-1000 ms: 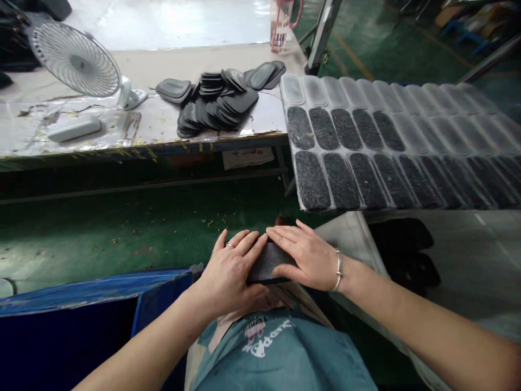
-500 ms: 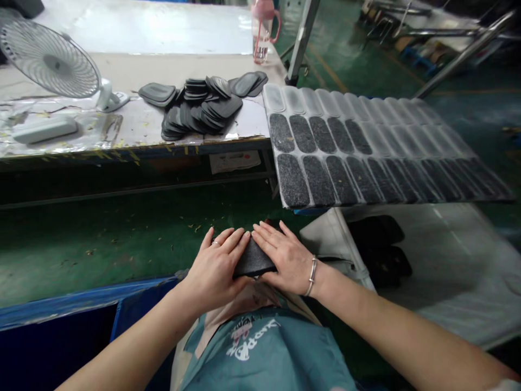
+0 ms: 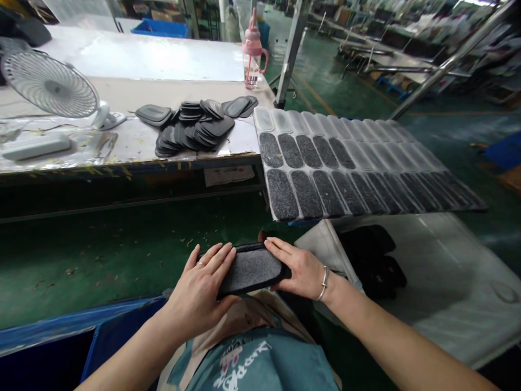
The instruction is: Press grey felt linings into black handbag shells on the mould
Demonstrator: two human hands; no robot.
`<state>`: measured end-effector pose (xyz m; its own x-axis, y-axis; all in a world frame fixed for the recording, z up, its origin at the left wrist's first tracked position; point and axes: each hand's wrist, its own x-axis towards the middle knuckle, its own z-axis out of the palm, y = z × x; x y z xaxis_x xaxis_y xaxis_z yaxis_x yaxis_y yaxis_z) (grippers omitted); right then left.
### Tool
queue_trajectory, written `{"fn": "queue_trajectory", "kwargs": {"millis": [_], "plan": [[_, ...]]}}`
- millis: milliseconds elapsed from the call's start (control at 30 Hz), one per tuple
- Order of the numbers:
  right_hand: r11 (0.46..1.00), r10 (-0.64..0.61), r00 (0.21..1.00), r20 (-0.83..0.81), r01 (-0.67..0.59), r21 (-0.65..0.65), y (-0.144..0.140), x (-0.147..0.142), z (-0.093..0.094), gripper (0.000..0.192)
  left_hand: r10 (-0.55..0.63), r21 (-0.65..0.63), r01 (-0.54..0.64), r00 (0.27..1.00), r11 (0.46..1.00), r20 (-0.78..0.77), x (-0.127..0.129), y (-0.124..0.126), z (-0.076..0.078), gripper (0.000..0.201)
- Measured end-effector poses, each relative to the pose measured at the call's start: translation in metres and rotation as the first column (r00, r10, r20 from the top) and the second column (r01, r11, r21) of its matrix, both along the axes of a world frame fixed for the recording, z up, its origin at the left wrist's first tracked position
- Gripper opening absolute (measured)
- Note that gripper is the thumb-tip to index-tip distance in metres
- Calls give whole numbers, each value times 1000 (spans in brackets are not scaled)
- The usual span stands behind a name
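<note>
A dark grey felt-topped pad (image 3: pixel 250 269), oblong with rounded ends, lies flat over my lap. My left hand (image 3: pixel 199 290) grips its left end, fingers spread on top. Its right end is held by my right hand (image 3: pixel 299 269), which wears a metal bracelet. Beyond them a long sheet (image 3: pixel 350 136) carries rows of the same grey oblong pads and clear blister shapes. A heap of black moulded pads (image 3: pixel 195 127) sits on the workbench (image 3: pixel 134 144) at the left.
A white desk fan (image 3: pixel 51 87) and a white flat case (image 3: pixel 35 145) stand on the bench. A pink bottle (image 3: pixel 252 51) is at its far corner. A blue bin (image 3: pixel 52 336) is at my lower left, a white bag with dark pads (image 3: pixel 374 255) at my right.
My hands have slid apart from the pad's middle to its ends, uncovering its grey top. The camera has tilted upward, showing more of the hall behind.
</note>
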<state>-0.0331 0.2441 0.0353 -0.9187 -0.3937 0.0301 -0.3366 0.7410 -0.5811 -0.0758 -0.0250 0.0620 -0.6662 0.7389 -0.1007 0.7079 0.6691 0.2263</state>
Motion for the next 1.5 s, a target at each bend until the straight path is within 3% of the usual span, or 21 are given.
{"fn": "queue_trajectory", "kwargs": {"millis": [200, 333, 433, 600, 800, 867, 933, 967, 1033, 1100, 1133, 1267, 1367, 1500], "plan": [[997, -20, 997, 74, 14, 81, 6, 5, 7, 83, 46, -32, -46, 999, 998, 7, 3, 9, 8, 75], [998, 65, 996, 62, -66, 9, 9, -6, 7, 109, 66, -96, -62, 997, 993, 41, -3, 24, 19, 96], [992, 121, 992, 38, -122, 32, 3, -18, 9, 124, 42, -160, -33, 998, 987, 55, -9, 35, 23, 105], [973, 226, 974, 13, -227, 48, -10, -23, 13, 93, 53, -187, -37, 995, 982, 84, -10, 41, 22, 98], [986, 155, 987, -42, -152, 65, -14, -6, 15, 73, 53, -185, -38, 995, 982, 79, -6, 42, 21, 93], [990, 140, 989, -38, -140, -6, -10, -4, 14, 71, 55, -191, -42, 997, 981, 62, -5, 43, 20, 93], [974, 143, 989, 33, -135, -180, 1, -7, 12, 76, 57, -192, -48, 998, 980, 40, -3, 43, 18, 93], [949, 129, 986, 107, -91, -302, 7, -10, 11, 79, 59, -192, -53, 998, 980, 27, -2, 43, 17, 94], [857, 53, 941, 333, 128, -498, 21, -21, 6, 77, 67, -190, -67, 998, 979, -6, 0, 44, 15, 95], [780, -24, 821, 570, 372, -503, 30, -35, 1, 67, 76, -189, -82, 996, 978, -38, 1, 44, 13, 95], [777, -34, 762, 647, 427, -462, 32, -41, -1, 64, 79, -188, -87, 996, 978, -49, 2, 45, 12, 95], [887, -1, 651, 759, 351, -299, 30, -63, -3, 50, 79, -180, -90, 995, 979, -69, 2, 46, 10, 94], [931, 5, 585, 811, 293, -218, 25, -75, 3, 36, 79, -178, -90, 994, 980, -70, 3, 46, 10, 92], [982, 12, 598, 801, 142, -121, 18, -85, 14, 24, 87, -178, -98, 994, 979, -64, 5, 45, 10, 89]]}}
